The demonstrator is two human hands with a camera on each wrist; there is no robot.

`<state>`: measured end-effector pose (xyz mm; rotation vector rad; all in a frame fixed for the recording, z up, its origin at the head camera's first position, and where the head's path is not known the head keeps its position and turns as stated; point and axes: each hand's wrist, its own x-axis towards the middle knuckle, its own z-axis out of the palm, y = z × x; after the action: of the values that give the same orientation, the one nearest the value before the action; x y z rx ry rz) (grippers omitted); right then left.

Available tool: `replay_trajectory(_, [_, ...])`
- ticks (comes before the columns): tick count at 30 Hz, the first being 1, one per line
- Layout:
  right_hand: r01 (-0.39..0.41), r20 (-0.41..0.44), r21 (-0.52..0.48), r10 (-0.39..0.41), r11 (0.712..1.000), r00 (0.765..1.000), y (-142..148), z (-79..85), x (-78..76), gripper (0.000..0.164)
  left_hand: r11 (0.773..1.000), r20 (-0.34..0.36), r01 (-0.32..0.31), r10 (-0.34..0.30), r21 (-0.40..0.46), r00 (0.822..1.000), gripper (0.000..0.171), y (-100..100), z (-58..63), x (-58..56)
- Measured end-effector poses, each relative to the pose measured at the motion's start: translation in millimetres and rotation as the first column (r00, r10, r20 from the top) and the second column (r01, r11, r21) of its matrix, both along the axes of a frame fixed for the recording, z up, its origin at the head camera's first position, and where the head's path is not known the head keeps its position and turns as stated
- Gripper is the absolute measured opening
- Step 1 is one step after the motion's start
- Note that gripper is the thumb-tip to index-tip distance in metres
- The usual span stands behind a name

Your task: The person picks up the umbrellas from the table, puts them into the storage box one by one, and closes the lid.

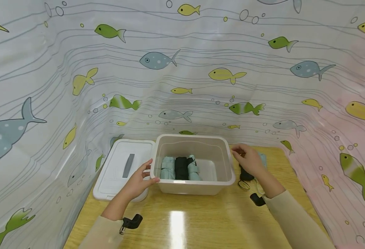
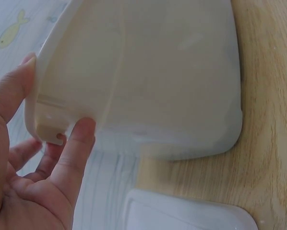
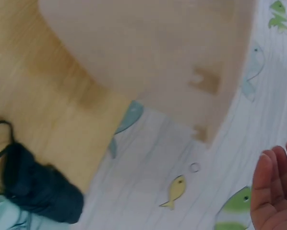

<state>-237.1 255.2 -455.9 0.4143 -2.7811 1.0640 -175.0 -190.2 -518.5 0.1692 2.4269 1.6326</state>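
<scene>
A beige plastic storage bin (image 1: pixel 198 188) stands on the wooden table. Inside, side by side, lie a pale teal rolled bundle (image 1: pixel 168 168), a black one (image 1: pixel 181 168) and a teal-and-black one (image 1: pixel 193 169); they look like folded umbrellas. My left hand (image 1: pixel 138 183) grips the bin's left rim, thumb on the edge and fingertips against the outer wall in the left wrist view. Beside the right rim is my right hand (image 1: pixel 248 159), fingers loosely bent, apart from the bin in the right wrist view (image 3: pixel 278 191). Beneath it lies a black bundle with a cord loop (image 3: pixel 40 184).
Left of the bin lies a white lid (image 1: pixel 113 173) with a grey handle. A pale teal bundle (image 1: pixel 263 159) is partly hidden behind my right hand. A fish-print sheet (image 1: pixel 201 103) hangs around the back and sides of the wooden table (image 1: pixel 207 221).
</scene>
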Motion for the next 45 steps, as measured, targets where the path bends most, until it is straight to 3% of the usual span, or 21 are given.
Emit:
replay_trajectory(19, [0.219,-0.033,-0.044,-0.220,0.975,0.975,66,-52.4,6.7,0.025,1.000,0.009,-0.004,0.004,-0.002,1.000,0.092,-1,-1.8,0.8])
replay_trajectory(32, [0.409,-0.027,-0.093,-0.413,0.908,0.910,100,-87.5,1.8,0.032,1.000,0.011,-0.008,0.008,-0.026,1.000,0.094,-1,-1.4,0.9])
replay_trajectory(45, [0.526,0.127,-0.086,-0.514,0.846,0.848,126,-116.5,-5.5,0.039,1.000,0.017,-0.009,0.009,-0.009,1.000,0.092,0,-0.4,0.6])
